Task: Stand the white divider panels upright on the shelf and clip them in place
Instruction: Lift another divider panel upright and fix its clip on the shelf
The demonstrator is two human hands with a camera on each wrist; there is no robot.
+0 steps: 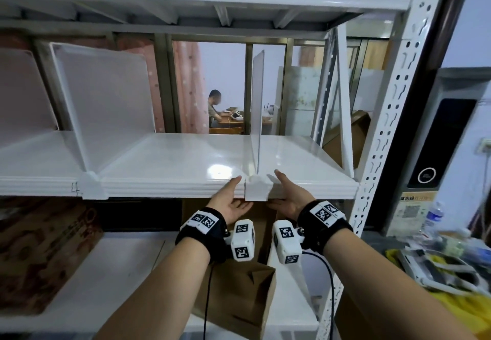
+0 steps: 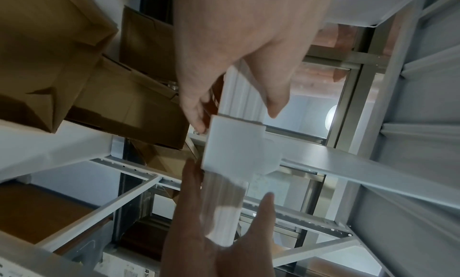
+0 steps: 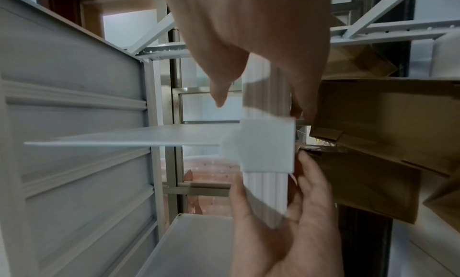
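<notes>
A white divider panel [image 1: 258, 100] [image 3: 137, 137] stands upright on the white shelf [image 1: 172, 164], right of the middle. Its foot sits in a white clip [image 1: 256, 189] [image 2: 231, 147] [image 3: 266, 145] hooked over the shelf's front edge. My left hand [image 1: 239, 193] [image 2: 236, 119] holds that edge just left of the clip, thumb on top and fingers underneath. My right hand [image 1: 279, 193] [image 3: 259, 108] holds it the same way just right of the clip. Further left another divider [image 1: 106, 95] stands clipped [image 1: 91, 185].
Brown cardboard boxes [image 1: 39, 246] [image 1: 239, 294] fill the shelf below. The perforated rack post [image 1: 393, 116] and a white diagonal brace [image 1: 345, 116] close the right end. A person [image 1: 214, 106] sits at a desk beyond the rack. A cluttered table [image 1: 438, 260] is at the right.
</notes>
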